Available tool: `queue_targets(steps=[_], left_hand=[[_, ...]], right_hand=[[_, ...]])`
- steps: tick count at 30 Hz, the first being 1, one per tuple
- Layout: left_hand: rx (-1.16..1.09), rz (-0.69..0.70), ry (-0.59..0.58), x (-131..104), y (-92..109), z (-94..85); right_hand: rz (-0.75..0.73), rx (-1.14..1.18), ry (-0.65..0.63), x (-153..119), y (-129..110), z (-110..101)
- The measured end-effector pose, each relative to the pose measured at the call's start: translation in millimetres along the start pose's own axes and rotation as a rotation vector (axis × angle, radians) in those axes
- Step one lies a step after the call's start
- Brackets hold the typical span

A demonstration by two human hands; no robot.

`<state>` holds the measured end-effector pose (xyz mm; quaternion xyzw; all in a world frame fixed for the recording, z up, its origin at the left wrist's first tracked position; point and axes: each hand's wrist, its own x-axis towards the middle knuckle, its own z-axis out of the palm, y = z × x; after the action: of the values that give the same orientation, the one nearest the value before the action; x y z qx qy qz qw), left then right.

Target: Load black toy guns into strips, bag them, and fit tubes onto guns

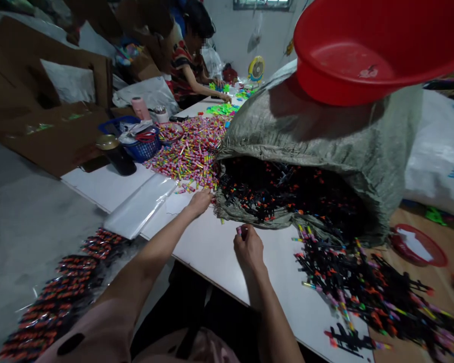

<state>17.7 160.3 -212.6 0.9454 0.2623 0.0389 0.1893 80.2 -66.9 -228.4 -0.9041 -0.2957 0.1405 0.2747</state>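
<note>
The right hand (250, 246) pinched a small pink cylindrical tube (238, 230) between thumb and fingertips, just over the white, flat-topped desk (208, 247). The tube's visible end pointed upward and toward the far side; its long axis looked steep, though the fingers hid the rest. The left hand (200, 202) reached to the near edge of a heap of pink, yellow and red tubes (191, 151); whether its fingers pinched one, I could not tell.

One tube showed in the right hand; those heaped were too many to count. There was one large grey-green woven sack (325, 126), its mouth facing near, full of black and orange gun-shaped pieces. More black gun-shaped pieces (363, 282) were piled at right, and one lay nearest the desk's edge.

That edge slanted from far left to near right, with clear plastic bags (139, 206) across it at left. White surface lay open between the hands and from the right hand to the black pile.
</note>
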Motion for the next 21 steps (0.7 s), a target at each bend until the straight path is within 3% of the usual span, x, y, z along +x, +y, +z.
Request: queue_targets(steps=[4, 7, 10, 12, 15, 19, 21], left_hand=[[-0.123, -0.060, 0.056, -23.2, -0.3, 9.9], [-0.251, -0.114, 0.127, -27.9, 5.3, 14.2], [-0.405, -0.190, 0.230, -21.3, 13.8, 14.2], [-0.502, -0.242, 0.296, -24.3, 17.2, 13.9], [-0.805, -0.368, 0.331, -52.7, 17.3, 20.0], [-1.394, -0.612, 0.159, -106.8, 30.2, 44.0], [-1.498, -0.607, 0.078, -121.0, 49.3, 57.4]], right_hand=[[-0.087, 0.070, -0.041, 4.2, -2.5, 4.8], [-0.167, 0.014, -0.082, 16.5, -30.0, 14.3], [-0.133, -0.129, -0.075, 25.5, -57.4, 20.9], [-0.118, -0.199, -0.069, 26.5, -63.6, 21.1], [-0.153, -0.228, -0.097, 18.4, -49.7, 15.4], [-0.053, -0.042, -0.189, -6.8, -13.4, 6.7], [-0.008, 0.140, -0.223, -20.5, -3.9, 6.3]])
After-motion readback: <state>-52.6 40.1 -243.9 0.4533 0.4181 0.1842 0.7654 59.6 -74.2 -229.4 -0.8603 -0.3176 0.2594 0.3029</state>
